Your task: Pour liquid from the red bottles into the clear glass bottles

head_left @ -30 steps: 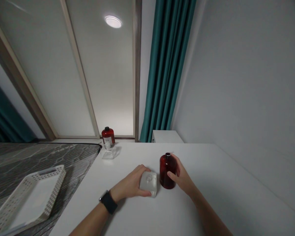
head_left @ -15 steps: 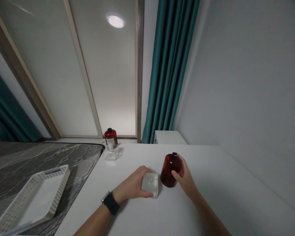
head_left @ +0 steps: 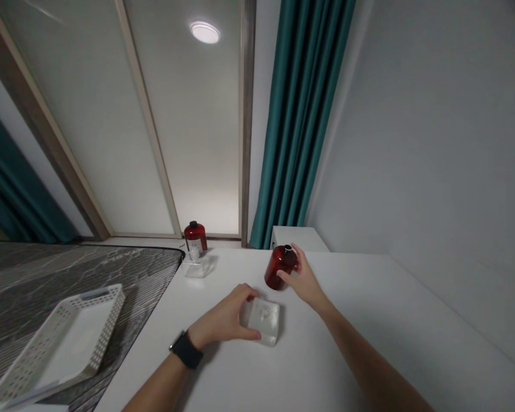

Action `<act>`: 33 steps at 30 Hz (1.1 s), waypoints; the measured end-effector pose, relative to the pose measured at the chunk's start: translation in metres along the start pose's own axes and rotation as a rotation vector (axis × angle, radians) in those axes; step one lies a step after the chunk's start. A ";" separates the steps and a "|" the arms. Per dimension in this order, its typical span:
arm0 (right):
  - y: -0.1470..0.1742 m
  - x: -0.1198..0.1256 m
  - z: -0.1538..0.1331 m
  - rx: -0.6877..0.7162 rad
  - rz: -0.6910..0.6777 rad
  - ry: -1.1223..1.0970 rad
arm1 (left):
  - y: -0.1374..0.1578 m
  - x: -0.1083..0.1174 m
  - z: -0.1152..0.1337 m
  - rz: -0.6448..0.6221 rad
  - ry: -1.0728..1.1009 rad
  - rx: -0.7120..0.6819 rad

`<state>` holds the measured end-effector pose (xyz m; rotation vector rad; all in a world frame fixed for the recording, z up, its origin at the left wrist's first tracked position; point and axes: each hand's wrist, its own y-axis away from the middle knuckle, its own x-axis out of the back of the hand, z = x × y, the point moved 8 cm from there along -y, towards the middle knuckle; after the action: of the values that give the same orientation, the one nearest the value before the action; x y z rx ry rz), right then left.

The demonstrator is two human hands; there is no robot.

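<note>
My right hand (head_left: pixel 302 277) grips a dark red, see-through bottle (head_left: pixel 278 269) with an uncovered neck. The bottle leans to the right, above or just at the far part of the white table (head_left: pixel 326 355). My left hand (head_left: pixel 227 317), with a dark watch at the wrist, is spread around the left side of a square clear glass piece (head_left: pixel 265 321). A gap shows between its palm and the glass. Thumb and fingertips lie close to the glass corners; whether they touch it, I cannot tell. The glass piece rests on the table.
At the table's far left corner stand another red bottle (head_left: pixel 195 237) with a black cap and a pale label, and a clear glass piece (head_left: pixel 196 268) in front of it. A white perforated basket (head_left: pixel 105 337) lies on a grey striped surface (head_left: pixel 146 286) at left. A wall (head_left: pixel 446 171) borders the right.
My right hand has carried the red bottle forward and left, tilting it. My left hand has loosened and drawn slightly left from the glass piece, which stays nearly in place.
</note>
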<state>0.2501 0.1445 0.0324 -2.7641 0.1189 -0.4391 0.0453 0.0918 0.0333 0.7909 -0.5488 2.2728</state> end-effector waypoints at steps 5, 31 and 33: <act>-0.016 -0.028 0.010 -0.030 -0.046 -0.027 | 0.002 0.003 0.000 -0.051 0.041 0.064; 0.094 -0.030 -0.024 0.091 -0.011 0.100 | -0.002 -0.007 -0.004 0.108 -0.064 0.062; 0.096 -0.040 -0.026 0.079 -0.137 0.079 | -0.003 -0.007 -0.004 0.112 -0.062 0.046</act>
<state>0.2015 0.0516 0.0110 -2.6878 -0.0680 -0.5755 0.0495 0.0928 0.0265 0.8754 -0.5843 2.3779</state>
